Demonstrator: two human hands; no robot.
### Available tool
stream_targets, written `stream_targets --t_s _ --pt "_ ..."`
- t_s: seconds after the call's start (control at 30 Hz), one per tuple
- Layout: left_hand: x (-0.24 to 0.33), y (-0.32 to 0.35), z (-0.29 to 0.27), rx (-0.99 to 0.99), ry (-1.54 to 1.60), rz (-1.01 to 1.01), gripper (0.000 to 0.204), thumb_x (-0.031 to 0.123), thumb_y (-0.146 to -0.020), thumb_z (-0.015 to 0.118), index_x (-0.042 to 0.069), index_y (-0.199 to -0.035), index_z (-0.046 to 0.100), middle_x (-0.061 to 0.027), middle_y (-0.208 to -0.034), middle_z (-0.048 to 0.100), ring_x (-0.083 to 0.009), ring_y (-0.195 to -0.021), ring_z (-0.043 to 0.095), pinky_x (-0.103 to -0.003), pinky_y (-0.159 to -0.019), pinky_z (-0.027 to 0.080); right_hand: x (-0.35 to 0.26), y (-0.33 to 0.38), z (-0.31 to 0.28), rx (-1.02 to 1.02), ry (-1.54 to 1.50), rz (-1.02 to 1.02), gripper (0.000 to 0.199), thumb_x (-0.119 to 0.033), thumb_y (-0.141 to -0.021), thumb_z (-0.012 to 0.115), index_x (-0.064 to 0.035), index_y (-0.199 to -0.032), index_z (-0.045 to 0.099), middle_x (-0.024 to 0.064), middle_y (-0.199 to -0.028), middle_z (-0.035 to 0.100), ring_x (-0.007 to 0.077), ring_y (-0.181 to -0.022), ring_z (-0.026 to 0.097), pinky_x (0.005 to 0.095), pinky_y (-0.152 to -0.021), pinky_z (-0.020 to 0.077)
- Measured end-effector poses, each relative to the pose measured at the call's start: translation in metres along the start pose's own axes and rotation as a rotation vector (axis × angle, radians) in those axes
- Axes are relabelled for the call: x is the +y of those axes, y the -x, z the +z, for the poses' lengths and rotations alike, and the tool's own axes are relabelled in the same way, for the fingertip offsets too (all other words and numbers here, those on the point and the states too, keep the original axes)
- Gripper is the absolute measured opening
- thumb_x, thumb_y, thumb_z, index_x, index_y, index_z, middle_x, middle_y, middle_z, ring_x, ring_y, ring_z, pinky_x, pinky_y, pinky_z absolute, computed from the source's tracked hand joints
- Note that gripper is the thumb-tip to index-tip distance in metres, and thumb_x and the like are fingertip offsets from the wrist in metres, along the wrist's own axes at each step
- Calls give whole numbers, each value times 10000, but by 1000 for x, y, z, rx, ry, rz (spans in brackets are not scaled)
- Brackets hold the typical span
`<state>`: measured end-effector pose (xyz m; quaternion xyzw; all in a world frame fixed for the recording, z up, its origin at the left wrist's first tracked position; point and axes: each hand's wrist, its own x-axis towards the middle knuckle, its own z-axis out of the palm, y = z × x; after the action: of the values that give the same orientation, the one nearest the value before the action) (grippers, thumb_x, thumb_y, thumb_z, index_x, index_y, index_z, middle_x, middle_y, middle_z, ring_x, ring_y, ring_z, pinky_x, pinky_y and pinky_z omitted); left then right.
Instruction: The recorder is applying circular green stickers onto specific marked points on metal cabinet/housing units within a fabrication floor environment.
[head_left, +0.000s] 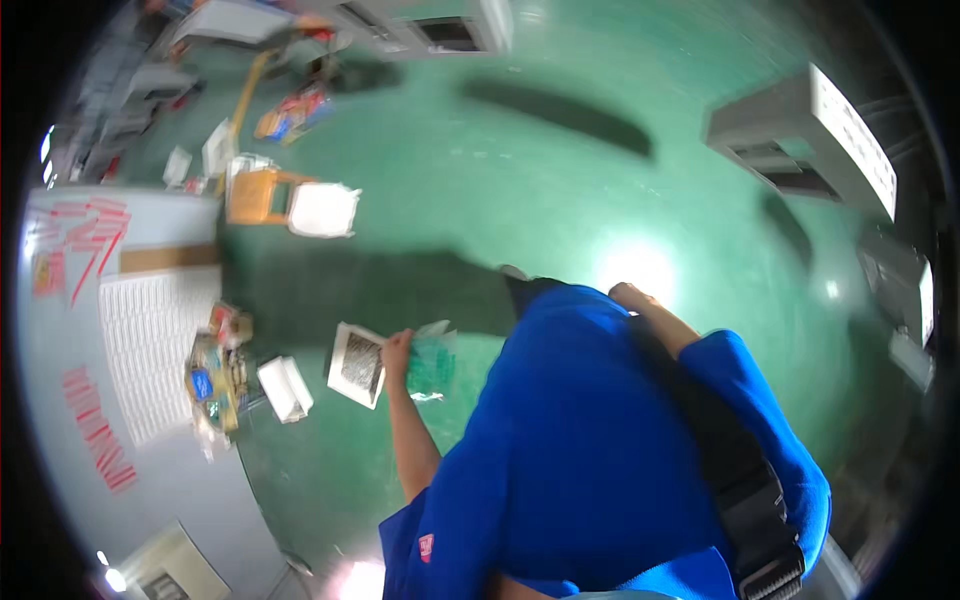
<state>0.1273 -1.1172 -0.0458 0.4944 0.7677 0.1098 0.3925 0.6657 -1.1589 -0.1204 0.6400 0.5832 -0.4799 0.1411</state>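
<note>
My left hand (pixel 397 355) is out to the left of my body, its fingers closed at the edge of a shallow white tray (pixel 341 352). Dark, grainy-looking contents fill the tray's middle. On the hand's other side hangs a see-through plastic bag (pixel 432 365) that looks green; whether the colour is its contents or the floor behind, I cannot tell. Blur hides how the fingers grip the two. My right hand (pixel 630 297) is in front of my body on the right, its fingers curled. Anything inside them is hidden.
A grey worktable (pixel 180 225) on the left carries a white slatted panel (pixel 160 340) and small packages. Beside it are a white box (pixel 285 388) and a wooden chair (pixel 262 197) with a white seat. Grey cabinets (pixel 800 140) stand right on the green floor.
</note>
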Motion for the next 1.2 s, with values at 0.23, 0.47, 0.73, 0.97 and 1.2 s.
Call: stream_targets --t_s 0.23,0.47,0.73,0.97,1.2 --pt "-230 103 24 -58 -227 -200 370 330 -862 559 -17 -931 669 -183 -796 649 -206 -709 586 -392 -656 430 -120 -22 -50 120 -132 -76 285 -274 -779 594 -54 -918 710 127 -861 695 250 -805 666 366 -743 528" --pt "-333 148 14 -274 -256 -317 386 337 -856 556 -7 -1003 649 -184 -903 651 -241 -763 604 -397 -730 455 -228 -65 -9 62 61 -208 260 -267 -776 592 -62 -887 707 113 -855 695 242 -760 677 361 -698 541" --pt "-369 3 -130 -173 -246 -169 416 373 -847 553 2 -1006 652 -174 -957 667 -279 -845 626 -422 -770 471 -318 -53 23 147 -21 -9 283 -296 -805 559 -119 -986 687 131 -1020 666 310 -942 629 425 -844 488" --pt "-221 -183 -231 70 113 -59 381 352 -809 583 -13 -827 689 -180 -711 645 -255 -679 613 -394 -661 438 -318 -67 33 127 -425 -76 531 -554 -851 523 -94 -1079 662 136 -1068 653 291 -1035 596 384 -903 458" --pt "-44 -315 -190 -80 87 164 374 384 -819 602 27 -882 694 -129 -753 664 -205 -695 618 -351 -674 467 -332 -112 -29 317 -233 -5 385 -436 -793 615 -63 -798 715 122 -734 678 278 -688 651 399 -690 519"
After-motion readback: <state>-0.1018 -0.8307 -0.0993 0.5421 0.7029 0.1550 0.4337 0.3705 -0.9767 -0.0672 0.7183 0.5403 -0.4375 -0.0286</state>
